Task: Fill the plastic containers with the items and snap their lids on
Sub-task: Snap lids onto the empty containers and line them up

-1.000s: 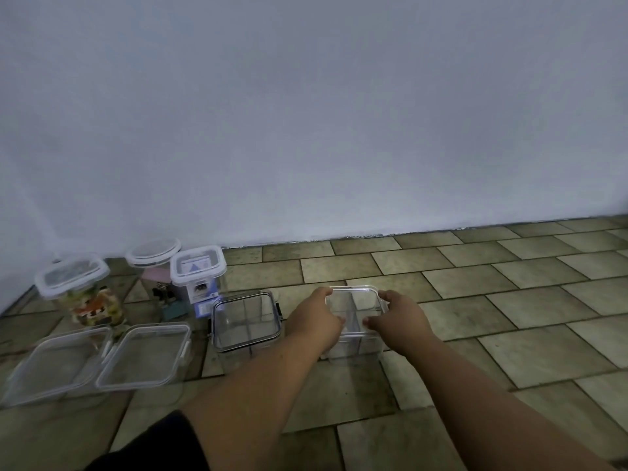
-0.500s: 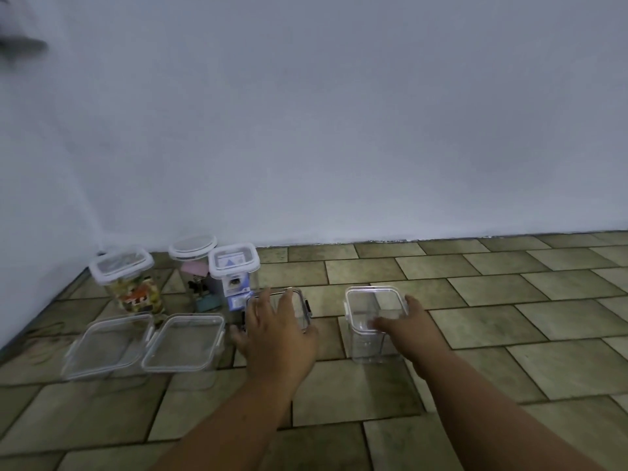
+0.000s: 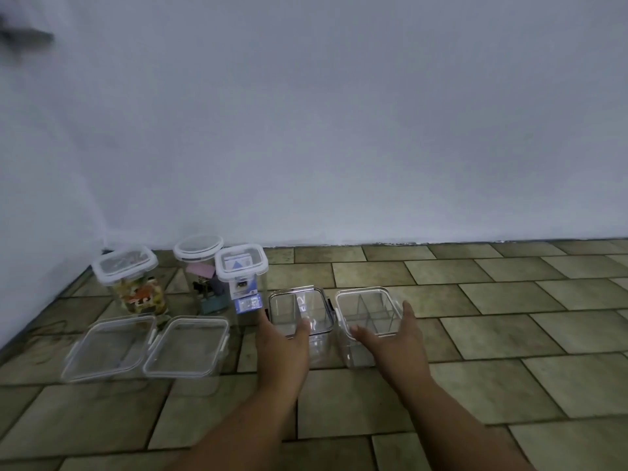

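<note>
Two clear square containers stand side by side on the tiled floor. The left one, a dark-rimmed container (image 3: 299, 305), has a lid on it. My left hand (image 3: 282, 338) lies at its near left corner, fingers spread, thumb on the lid. The right one is an open divided container (image 3: 368, 309) with partitions inside and nothing in it. My right hand (image 3: 396, 338) cups its near right corner, thumb on the near rim and fingers up the right side.
Two flat clear containers (image 3: 112, 346) (image 3: 188, 345) lie at the left. Behind them three filled, lidded containers stand near the wall: one with colourful contents (image 3: 131, 283), a round one (image 3: 200, 263) and a square one (image 3: 243, 277). Bare tiles stretch to the right.
My left hand left the divided container and moved left onto the dark-rimmed container. My right hand stayed on the divided container. The view shifted left.
</note>
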